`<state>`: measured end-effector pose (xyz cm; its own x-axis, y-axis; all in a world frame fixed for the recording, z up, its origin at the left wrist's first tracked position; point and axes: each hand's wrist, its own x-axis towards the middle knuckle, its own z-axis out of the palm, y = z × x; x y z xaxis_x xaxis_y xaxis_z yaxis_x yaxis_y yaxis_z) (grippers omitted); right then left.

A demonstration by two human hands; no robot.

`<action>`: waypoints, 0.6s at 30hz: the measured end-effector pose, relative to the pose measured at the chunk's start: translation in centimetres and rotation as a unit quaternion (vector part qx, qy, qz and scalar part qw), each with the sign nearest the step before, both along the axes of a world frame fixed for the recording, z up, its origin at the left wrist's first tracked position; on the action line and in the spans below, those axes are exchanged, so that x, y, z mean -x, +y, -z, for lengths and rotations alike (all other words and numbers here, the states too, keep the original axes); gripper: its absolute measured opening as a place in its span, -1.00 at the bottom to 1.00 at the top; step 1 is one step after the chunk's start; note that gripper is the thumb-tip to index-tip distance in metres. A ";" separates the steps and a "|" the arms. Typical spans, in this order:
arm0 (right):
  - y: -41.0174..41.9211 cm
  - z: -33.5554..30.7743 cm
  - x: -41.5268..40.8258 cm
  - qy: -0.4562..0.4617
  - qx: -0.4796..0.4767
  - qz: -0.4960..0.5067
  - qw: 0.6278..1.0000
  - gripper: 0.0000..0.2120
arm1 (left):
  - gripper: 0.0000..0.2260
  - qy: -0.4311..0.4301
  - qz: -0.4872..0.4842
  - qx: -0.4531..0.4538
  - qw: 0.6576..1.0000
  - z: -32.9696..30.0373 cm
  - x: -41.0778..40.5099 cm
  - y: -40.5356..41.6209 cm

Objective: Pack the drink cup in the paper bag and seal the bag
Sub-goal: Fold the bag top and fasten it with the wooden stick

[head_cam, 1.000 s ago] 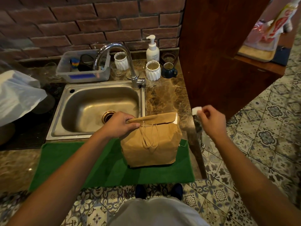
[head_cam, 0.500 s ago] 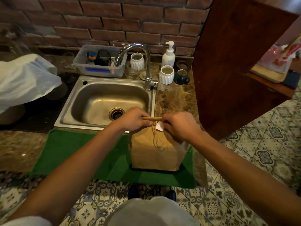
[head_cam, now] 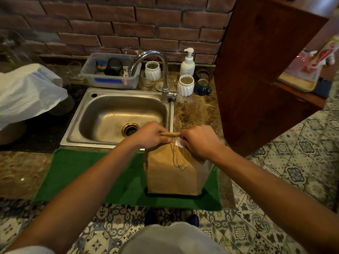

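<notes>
Both hands work the sealing step at centre frame: the left hand (head_cam: 149,133) grips the folded top of the paper bag (head_cam: 176,171) standing on the green mat (head_cam: 91,173), the right hand (head_cam: 199,141) pinches a white sticker (head_cam: 178,143) against the fold, which next likely needs pressing flat; the cup is unseen.

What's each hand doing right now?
Left hand: grips the folded top of the paper bag.
Right hand: pinches a small white sticker against the bag's fold.
</notes>
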<state>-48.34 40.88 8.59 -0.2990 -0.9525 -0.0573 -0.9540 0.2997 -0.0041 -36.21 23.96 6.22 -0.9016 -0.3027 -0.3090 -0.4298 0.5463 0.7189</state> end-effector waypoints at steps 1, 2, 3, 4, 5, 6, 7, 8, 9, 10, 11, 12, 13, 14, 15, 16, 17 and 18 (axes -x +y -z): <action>-0.1 -0.2 0.1 0.001 -0.003 -0.007 1.000 -0.80 | -0.92 -0.001 -0.003 -0.004 1.000 -0.1 0.0 0.0; -0.2 -0.4 0.2 0.003 -0.005 -0.014 1.000 -0.80 | -0.90 -0.001 -0.004 -0.006 1.000 -0.3 0.0 0.0; -0.2 -0.6 0.3 0.007 -0.006 -0.023 1.000 -0.80 | -0.88 0.000 -0.004 -0.007 1.000 -0.4 0.0 -0.1; -0.4 -0.8 0.4 0.014 -0.009 -0.031 0.999 -0.81 | -0.87 0.001 -0.003 -0.006 1.000 -0.5 0.0 -0.1; -0.5 -0.9 0.4 0.025 -0.012 -0.038 0.999 -0.81 | -0.87 0.002 -0.003 -0.007 1.000 -0.5 0.0 -0.1; -0.6 -0.9 0.4 0.035 -0.015 -0.042 0.998 -0.82 | -0.89 0.004 -0.002 -0.008 1.000 -0.6 0.0 -0.1; -0.7 -1.0 0.4 0.046 -0.016 -0.042 0.998 -0.82 | -0.92 0.006 -0.001 -0.011 1.000 -0.7 0.0 -0.2; -0.8 -1.0 0.3 0.056 -0.015 -0.037 0.998 -0.82 | -0.93 0.009 0.002 -0.014 1.000 -0.8 -0.1 -0.2; -0.8 -1.0 0.4 0.065 -0.011 -0.027 0.997 -0.81 | -0.92 0.012 0.004 -0.020 1.000 -0.9 -0.1 -0.2; -0.8 -1.0 0.4 0.070 -0.002 -0.017 0.997 -0.79 | -0.92 0.015 0.006 -0.027 1.000 -1.1 -0.2 -0.3; -0.8 -1.0 0.5 0.076 0.015 -0.011 0.997 -0.77 | -0.91 0.017 0.007 -0.031 0.999 -1.3 -0.2 -0.3; -0.7 -0.8 0.5 0.082 0.036 -0.013 0.996 -0.75 | -0.91 0.016 0.007 -0.032 0.999 -1.4 -0.2 -0.4; -0.7 -0.6 0.5 0.093 0.054 -0.019 0.994 -0.75 | -0.91 0.013 0.008 -0.029 0.999 -1.6 -0.2 -0.5; -0.7 -0.4 0.6 0.107 0.068 -0.026 0.992 -0.74 | -0.91 0.011 0.010 -0.026 1.000 -1.6 -0.1 -0.6; -0.6 -0.2 0.5 0.120 0.077 -0.028 0.989 -0.73 | -0.92 0.009 0.012 -0.025 1.000 -1.6 -0.1 -0.6; -0.5 0.0 0.6 0.130 0.086 -0.028 0.987 -0.72 | -0.92 0.009 0.014 -0.028 0.999 -1.7 0.0 -0.7; -0.5 0.1 0.6 0.137 0.096 -0.023 0.986 -0.70 | -0.92 0.006 0.017 -0.030 0.999 -1.7 0.1 -0.7; -0.4 0.1 0.6 0.138 0.103 -0.009 0.985 -0.66 | -0.92 0.003 0.024 -0.029 0.999 -1.7 0.1 -0.7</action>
<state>-48.98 40.45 8.46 -0.2598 -0.9406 0.2187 -0.9322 0.3034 0.1976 -36.35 23.22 7.96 -0.9164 -0.2410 -0.3196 -0.4000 0.5234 0.7523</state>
